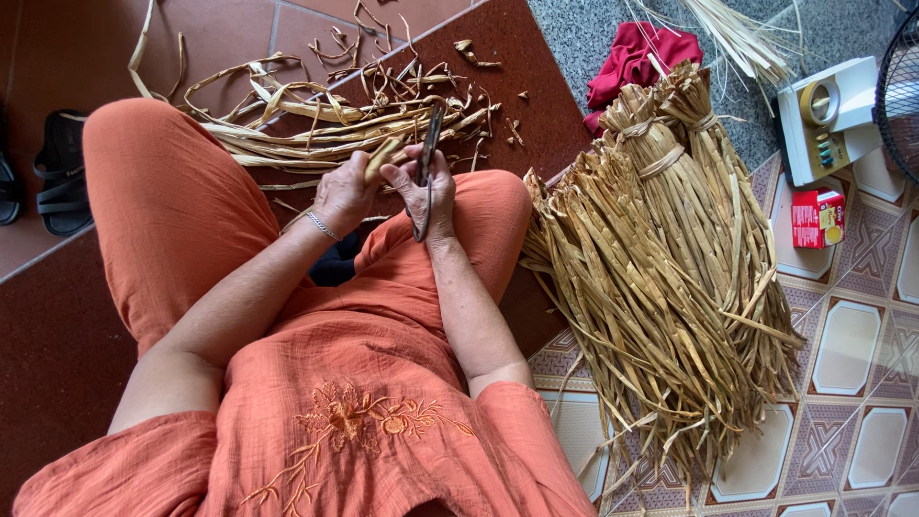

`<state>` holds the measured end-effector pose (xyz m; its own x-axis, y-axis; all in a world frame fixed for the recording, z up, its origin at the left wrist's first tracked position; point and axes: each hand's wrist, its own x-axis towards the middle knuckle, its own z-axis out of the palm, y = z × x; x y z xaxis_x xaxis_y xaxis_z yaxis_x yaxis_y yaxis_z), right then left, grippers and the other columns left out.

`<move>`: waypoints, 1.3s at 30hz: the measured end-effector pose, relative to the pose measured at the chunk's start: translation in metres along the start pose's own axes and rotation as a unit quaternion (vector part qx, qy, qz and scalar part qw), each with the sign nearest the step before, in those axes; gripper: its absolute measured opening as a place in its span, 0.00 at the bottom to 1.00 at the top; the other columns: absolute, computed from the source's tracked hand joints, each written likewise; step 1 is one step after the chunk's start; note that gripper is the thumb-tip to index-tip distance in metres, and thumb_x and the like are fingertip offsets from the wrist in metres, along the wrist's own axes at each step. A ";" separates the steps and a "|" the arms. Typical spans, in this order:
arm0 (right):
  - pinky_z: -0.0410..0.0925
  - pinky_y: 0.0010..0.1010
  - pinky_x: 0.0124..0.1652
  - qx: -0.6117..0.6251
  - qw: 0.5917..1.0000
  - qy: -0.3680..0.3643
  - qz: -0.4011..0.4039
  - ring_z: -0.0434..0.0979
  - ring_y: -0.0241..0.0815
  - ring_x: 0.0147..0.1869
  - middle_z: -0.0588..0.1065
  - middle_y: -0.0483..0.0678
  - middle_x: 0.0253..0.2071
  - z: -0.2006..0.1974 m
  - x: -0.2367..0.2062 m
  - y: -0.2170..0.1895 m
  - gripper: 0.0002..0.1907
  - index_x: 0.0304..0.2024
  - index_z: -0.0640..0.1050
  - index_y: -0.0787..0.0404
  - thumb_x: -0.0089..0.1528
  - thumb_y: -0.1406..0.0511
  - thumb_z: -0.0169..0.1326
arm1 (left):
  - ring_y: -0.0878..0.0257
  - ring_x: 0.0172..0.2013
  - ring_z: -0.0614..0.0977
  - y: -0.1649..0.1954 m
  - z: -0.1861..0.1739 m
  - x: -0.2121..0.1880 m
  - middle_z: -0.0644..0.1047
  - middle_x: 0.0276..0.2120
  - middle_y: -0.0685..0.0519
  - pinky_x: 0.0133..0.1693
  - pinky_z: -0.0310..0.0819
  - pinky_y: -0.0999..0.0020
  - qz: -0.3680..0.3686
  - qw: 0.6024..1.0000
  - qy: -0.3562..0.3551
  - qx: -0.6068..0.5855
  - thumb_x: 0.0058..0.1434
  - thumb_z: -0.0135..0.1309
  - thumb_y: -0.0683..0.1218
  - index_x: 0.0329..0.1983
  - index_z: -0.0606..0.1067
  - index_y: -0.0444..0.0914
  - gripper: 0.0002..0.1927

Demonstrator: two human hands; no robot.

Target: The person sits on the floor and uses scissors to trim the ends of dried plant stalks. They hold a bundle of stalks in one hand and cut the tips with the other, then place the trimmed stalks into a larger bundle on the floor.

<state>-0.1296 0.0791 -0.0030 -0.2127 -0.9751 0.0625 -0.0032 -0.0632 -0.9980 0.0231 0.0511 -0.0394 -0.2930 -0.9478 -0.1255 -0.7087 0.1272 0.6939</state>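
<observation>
Head view: left hand (345,191) grips a dried strip (383,156), right hand (426,187) grips a knife (426,172) just beside it; the blade could slip into the fingers.

We are on the floor of a home used as a craft workplace. Beyond our hands (383,187) lies dark red floor tiling (77,57) strewn with dried leaf strips (316,129). To the right of our right hand, tied bundles of dried leaf strips (670,249) rest on patterned ceramic floor tiles (852,345). Far to the left of our left hand sit black sandals (62,172). Beyond the bundles lie a crumpled red cloth (637,53), a small white appliance (828,115) and the edge of an electric fan (900,86).
</observation>
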 end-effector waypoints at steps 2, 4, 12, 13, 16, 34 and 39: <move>0.73 0.20 0.40 0.039 0.999 0.001 0.026 0.76 0.28 0.38 0.75 0.39 0.35 0.001 -0.001 0.001 0.20 0.50 0.75 0.60 0.60 0.64 0.70 | 0.43 0.39 0.81 0.004 0.004 -0.004 0.77 0.40 0.39 0.39 0.75 0.51 0.090 0.995 0.041 0.016 0.69 0.57 0.55 0.53 0.66 0.37 0.21; 0.72 0.20 0.38 0.064 0.996 0.010 0.056 0.76 0.29 0.38 0.75 0.40 0.35 0.000 -0.001 0.000 0.19 0.50 0.75 0.60 0.59 0.66 0.69 | 0.44 0.44 0.80 0.008 0.003 -0.006 0.76 0.45 0.39 0.43 0.75 0.53 0.089 0.996 0.023 -0.004 0.60 0.64 0.52 0.56 0.64 0.36 0.29; 0.69 0.21 0.30 0.161 0.978 0.049 0.121 0.73 0.30 0.31 0.75 0.41 0.35 -0.012 0.006 -0.005 0.21 0.55 0.76 0.65 0.60 0.72 0.66 | 0.64 0.53 0.80 0.008 -0.019 0.008 0.77 0.56 0.46 0.53 0.81 0.69 -0.045 0.859 -0.070 -0.505 0.55 0.69 0.39 0.63 0.66 0.36 0.34; 0.69 0.22 0.30 0.163 0.978 0.048 0.121 0.74 0.31 0.31 0.75 0.42 0.35 -0.012 0.007 -0.004 0.21 0.55 0.76 0.65 0.60 0.72 0.65 | 0.65 0.50 0.81 0.007 -0.020 0.007 0.79 0.53 0.46 0.50 0.81 0.70 -0.058 0.865 -0.067 -0.494 0.57 0.69 0.40 0.61 0.71 0.35 0.29; 0.71 0.23 0.31 0.174 0.976 0.045 0.123 0.76 0.33 0.30 0.75 0.42 0.34 -0.012 0.008 -0.005 0.21 0.55 0.75 0.65 0.60 0.72 0.65 | 0.68 0.40 0.80 0.005 -0.017 0.003 0.81 0.42 0.52 0.42 0.79 0.73 -0.078 0.889 -0.054 -0.449 0.61 0.69 0.43 0.51 0.79 0.35 0.17; 0.70 0.27 0.39 -0.199 0.954 -0.186 0.126 0.75 0.35 0.37 0.75 0.45 0.34 0.004 -0.001 -0.001 0.45 0.66 0.71 0.60 0.67 0.34 0.32 | 0.76 0.34 0.77 -0.005 -0.029 0.015 0.77 0.33 0.62 0.36 0.74 0.78 -0.053 0.855 0.043 -0.514 0.69 0.61 0.44 0.43 0.79 0.37 0.06; 0.71 0.35 0.44 -0.256 0.945 -0.173 0.107 0.79 0.42 0.41 0.75 0.46 0.32 0.002 -0.004 -0.009 0.49 0.63 0.74 0.59 0.65 0.31 0.24 | 0.78 0.33 0.76 -0.007 -0.020 0.015 0.77 0.32 0.64 0.35 0.73 0.80 -0.044 0.873 0.059 -0.483 0.66 0.63 0.45 0.41 0.80 0.37 0.07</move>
<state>-0.1265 0.0829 0.0053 0.0707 -0.9704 -0.2311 -0.4872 0.1686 -0.8569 0.0365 0.0298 -0.0315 -0.1565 -0.9723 -0.1735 0.1626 -0.1986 0.9665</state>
